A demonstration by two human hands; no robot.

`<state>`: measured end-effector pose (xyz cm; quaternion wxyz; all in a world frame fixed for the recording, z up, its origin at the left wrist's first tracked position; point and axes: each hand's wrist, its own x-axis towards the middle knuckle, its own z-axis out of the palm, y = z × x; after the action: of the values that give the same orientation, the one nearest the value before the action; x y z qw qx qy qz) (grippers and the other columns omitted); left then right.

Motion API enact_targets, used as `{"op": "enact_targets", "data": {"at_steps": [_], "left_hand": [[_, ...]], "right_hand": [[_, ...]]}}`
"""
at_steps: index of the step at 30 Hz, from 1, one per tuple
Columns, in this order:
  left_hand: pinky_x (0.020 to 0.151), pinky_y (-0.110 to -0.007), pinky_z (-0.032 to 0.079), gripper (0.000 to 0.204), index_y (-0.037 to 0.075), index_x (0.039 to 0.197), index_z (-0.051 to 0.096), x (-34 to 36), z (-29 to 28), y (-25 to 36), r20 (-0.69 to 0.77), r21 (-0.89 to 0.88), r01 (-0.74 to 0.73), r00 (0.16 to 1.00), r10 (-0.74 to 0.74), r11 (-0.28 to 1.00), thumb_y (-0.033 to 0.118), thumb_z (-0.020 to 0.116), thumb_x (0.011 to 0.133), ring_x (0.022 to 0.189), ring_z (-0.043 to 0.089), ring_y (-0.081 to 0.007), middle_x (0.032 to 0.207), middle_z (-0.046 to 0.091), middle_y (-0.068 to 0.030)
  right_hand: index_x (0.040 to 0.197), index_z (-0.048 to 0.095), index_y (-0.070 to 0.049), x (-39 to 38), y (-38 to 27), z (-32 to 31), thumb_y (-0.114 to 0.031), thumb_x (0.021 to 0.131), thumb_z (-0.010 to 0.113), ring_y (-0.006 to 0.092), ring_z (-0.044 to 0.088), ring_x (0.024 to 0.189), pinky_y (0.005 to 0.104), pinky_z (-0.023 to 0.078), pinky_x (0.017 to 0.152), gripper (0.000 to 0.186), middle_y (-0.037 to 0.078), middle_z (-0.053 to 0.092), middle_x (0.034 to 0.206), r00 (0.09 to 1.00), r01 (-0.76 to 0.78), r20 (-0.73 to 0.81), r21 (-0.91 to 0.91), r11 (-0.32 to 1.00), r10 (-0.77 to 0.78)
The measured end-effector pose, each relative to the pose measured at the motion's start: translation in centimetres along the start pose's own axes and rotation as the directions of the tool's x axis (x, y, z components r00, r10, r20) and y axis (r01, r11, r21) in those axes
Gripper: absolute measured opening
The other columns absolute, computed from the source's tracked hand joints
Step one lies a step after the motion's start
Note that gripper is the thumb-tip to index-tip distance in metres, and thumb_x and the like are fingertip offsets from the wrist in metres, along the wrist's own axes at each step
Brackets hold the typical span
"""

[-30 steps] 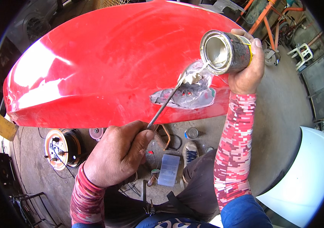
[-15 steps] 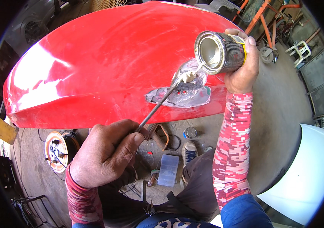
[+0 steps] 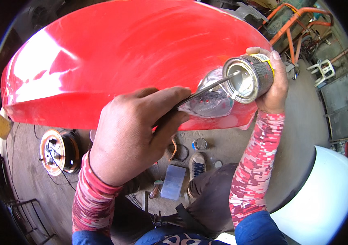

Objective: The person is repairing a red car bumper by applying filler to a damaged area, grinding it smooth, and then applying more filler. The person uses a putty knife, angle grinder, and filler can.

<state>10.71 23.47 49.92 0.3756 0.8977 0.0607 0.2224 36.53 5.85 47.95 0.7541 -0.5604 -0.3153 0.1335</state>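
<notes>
My left hand is closed round a thin metal rod, and the rod's far end is inside the mouth of an open tin can. My right hand grips this can from its right side and tilts it so the mouth faces left. Pale paste coats the can's inner wall and smears its rim. Behind and below the rod lies a grey, uneven patch on a large glossy red body panel. My left fingers partly hide the panel's lower edge.
On the floor stand an orange-and-white cable reel, a small open tin and a clear plastic box, beside my shoe. A white curved panel is at lower right. An orange metal frame and white plastic chair stand at far right.
The rod's tip has gone from over the grey patch, carrying a lump of paste, into the can. My left hand moved up and right; the can shifted slightly right and down in view.
</notes>
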Motion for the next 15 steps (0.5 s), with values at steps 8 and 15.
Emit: {"op": "enact_targets", "data": {"at_steps": [8,15], "left_hand": [[0.065,-0.045,0.058,0.025,0.009,0.11,0.075,0.6,2.4,1.8,-0.151,0.442,-0.074,0.976,0.155,0.894,0.01,0.078,0.085,0.076,0.072,-0.0327,0.084,0.068,-0.0096],[0.066,-0.048,0.058,0.027,0.007,0.101,0.072,0.1,0.9,3.1,0.013,0.45,-0.15,0.987,0.161,0.881,0.009,0.073,0.075,0.079,0.073,-0.036,0.086,0.07,-0.0105]], "right_hand": [[0.124,0.065,0.008,-0.5,-1.5,0.6,-0.044,0.111,0.046,0.0211,0.075,0.092,0.0339,0.059,0.088,0.057,0.017,0.076,0.105,0.985,-0.11,0.12,-0.11,0.988,0.123],[0.123,0.066,0.008,-1.0,-2.1,1.8,-0.044,0.109,0.047,0.0224,0.075,0.09,0.0338,0.061,0.085,0.057,0.018,0.075,0.104,0.948,-0.245,0.178,-0.121,0.962,0.264]]}}
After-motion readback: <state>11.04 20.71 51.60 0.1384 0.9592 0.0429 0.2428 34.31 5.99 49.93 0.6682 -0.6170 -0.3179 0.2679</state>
